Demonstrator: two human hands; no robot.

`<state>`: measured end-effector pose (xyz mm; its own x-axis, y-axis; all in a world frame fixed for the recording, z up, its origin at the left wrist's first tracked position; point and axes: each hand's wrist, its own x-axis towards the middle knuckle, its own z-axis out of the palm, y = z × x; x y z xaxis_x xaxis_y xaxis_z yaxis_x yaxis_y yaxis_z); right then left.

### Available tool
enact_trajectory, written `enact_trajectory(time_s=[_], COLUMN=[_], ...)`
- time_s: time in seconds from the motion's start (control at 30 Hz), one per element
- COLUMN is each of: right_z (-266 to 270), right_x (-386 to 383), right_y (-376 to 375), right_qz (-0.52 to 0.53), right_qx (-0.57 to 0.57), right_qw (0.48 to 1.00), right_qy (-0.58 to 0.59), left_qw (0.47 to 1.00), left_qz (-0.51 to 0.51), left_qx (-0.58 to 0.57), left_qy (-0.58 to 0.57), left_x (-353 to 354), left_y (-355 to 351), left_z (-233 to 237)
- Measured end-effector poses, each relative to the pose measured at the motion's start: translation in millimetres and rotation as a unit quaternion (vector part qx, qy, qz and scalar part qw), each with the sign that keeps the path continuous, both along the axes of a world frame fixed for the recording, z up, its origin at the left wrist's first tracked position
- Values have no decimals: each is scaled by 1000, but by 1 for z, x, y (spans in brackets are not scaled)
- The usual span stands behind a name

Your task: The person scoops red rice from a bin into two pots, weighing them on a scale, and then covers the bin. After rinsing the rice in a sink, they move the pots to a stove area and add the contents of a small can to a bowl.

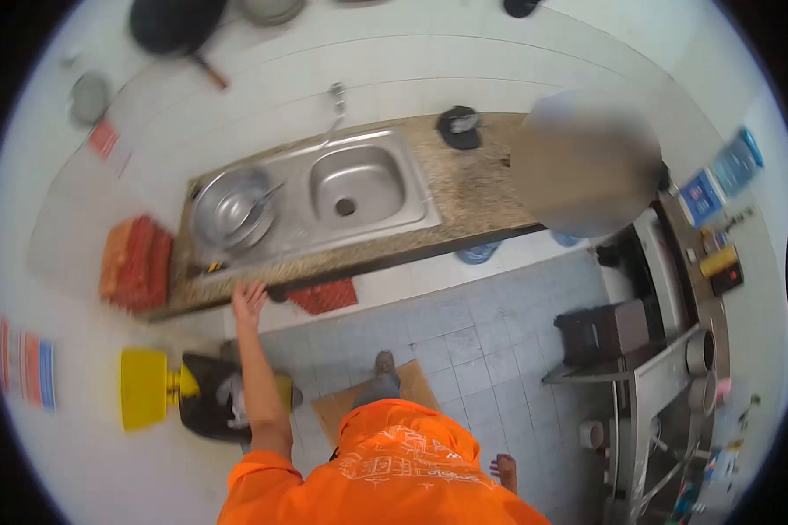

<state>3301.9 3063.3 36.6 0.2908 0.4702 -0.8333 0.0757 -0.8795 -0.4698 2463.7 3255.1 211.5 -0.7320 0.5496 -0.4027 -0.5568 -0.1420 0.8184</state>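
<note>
My left hand (250,300) reaches out at the front edge of the granite counter (324,260), fingers spread and holding nothing. Just beyond it, a large metal bowl (214,203) with a utensil (267,199) in it sits on the drainboard of the steel sink (317,175). A small yellow-and-black item (214,267) lies near the counter's front edge. Red cloth (324,297) shows below the counter, right of that hand. My right hand (504,471) hangs low at my side, its fingers loosely apart with nothing visible in them.
A black bin (210,402) with a yellow lid (144,389) stands at left. Red-orange stacked items (137,262) are at the counter's left end. A dark cap (460,128) lies right of the sink. Cardboard (420,385) is underfoot. Metal shelving (665,394) stands at right. One round patch is blurred.
</note>
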Motion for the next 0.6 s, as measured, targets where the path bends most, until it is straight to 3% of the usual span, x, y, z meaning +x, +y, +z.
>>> enact_trajectory(time_s=[0.13, 0.2, 0.27, 0.3, 0.37, 0.47, 0.53, 0.57, 0.6], right_z=[24, 40, 53, 17, -64, -60, -57, -50, -46], right_x=[-21, -48, -71, -46, -43, -1, 25, 40, 54], right_y=[20, 42, 79, 89, 83, 191, 272, 317, 366], right_qz=[-4, -7, -91, -78, -13, 8, 14, 19, 24], right_qx=[-140, -113, -25, -30, -27, -21, -18, -18, -16], right_qw=[990, 994, 995, 996, 997, 996, 995, 994, 993], right_qy=[-34, -15, 41, 39, 65, 81, 102, 110, 118], left_qw=[996, 993, 991, 984, 977, 971, 989, 963, 960], left_qz=[60, 99, 89, 131, 182, 208, 150, 104, 128], left_qx=[-10, -21, 11, 19, -1, 37, -14, -149, -154], left_qy=[-65, -62, -94, -120, -109, -110, 15, 200, 195], left_x=[-50, -64, -96, -84, -105, -140, -128, -108, -78], left_y=[96, 122, 149, 163, 186, 190, 188, 185, 186], left_z=[8, 6, -20, -5, -25, -77, -82, -91, -91])
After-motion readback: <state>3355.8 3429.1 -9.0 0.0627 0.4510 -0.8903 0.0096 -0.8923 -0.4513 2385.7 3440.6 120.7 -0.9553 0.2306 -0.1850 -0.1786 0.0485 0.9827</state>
